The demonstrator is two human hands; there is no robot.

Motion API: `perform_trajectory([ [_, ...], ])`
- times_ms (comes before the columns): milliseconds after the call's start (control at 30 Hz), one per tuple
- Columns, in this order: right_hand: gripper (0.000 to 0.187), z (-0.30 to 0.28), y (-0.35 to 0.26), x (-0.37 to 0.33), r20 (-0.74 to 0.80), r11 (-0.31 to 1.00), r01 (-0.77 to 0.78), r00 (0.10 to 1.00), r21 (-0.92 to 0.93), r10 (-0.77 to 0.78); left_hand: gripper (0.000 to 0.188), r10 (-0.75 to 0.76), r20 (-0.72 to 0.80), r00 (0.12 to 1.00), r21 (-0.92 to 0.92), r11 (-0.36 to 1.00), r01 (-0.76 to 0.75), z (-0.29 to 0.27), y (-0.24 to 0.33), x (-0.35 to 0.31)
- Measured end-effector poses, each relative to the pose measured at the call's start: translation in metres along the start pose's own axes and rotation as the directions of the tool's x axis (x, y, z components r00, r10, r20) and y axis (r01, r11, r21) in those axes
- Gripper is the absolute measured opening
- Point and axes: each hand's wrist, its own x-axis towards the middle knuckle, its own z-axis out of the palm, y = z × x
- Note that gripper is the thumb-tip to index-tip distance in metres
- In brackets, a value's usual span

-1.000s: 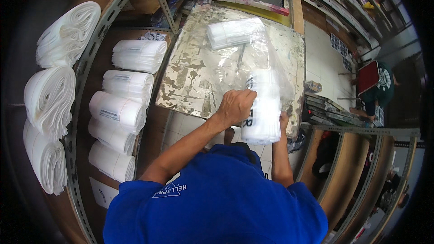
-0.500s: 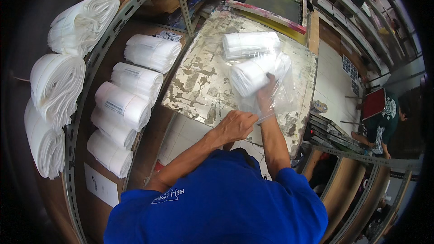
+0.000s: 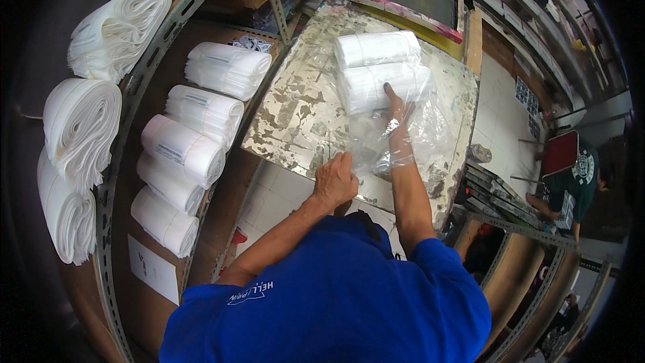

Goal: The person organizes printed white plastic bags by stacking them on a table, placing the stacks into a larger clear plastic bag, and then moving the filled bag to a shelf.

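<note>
The left hand (image 3: 337, 179) pinches the clear plastic bag (image 3: 433, 133); the right hand (image 3: 396, 106), inside it, grasps the nearer white roll (image 3: 366, 89) over the worktop (image 3: 285, 121).

At left, slotted-angle steel shelving (image 3: 105, 255) with brown boards (image 3: 144, 310). In the middle, a worktable (image 3: 289, 121) with patchy, worn paint. To its right, pale floor tiles (image 3: 496, 119), a red chair (image 3: 562, 153) farther right; near right, a metal-framed rack (image 3: 531, 234) with wooden shelves (image 3: 517, 270).

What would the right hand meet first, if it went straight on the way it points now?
Probably the near roll, which the right hand seems to touch; the far roll lies just beyond. Depth under the near roll is unclear.
</note>
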Motion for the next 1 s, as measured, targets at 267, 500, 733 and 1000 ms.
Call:
perform_trajectory([
  [267, 0.078, -0.113, 0.058, -0.009, 0.137, 0.731, 0.455, 0.881, -0.508, -0.453, 0.018, 0.244, 0.239, 0.940, -0.164, 0.964, -0.209, 0.009, -0.011, -0.002],
  [500, 0.077, -0.192, 0.047, 0.000, 0.107, 0.542, 0.431, 0.843, -0.721, -0.528, 0.018, 0.311, 0.277, 0.909, -0.131, 0.949, -0.285, 0.017, -0.012, -0.001],
  [733, 0.067, -0.201, 0.052, -0.007, 0.153, 0.521, 0.423, 0.863, -0.742, -0.482, 0.016, 0.307, 0.274, 0.911, -0.163, 0.949, -0.271, 0.015, -0.014, -0.001],
  [1000, 0.041, -0.235, 0.075, -0.026, 0.075, 0.632, 0.344, 0.908, -0.694, -0.411, 0.033, 0.180, 0.684, 0.707, -0.233, 0.972, -0.022, 0.013, -0.022, 0.009],
])
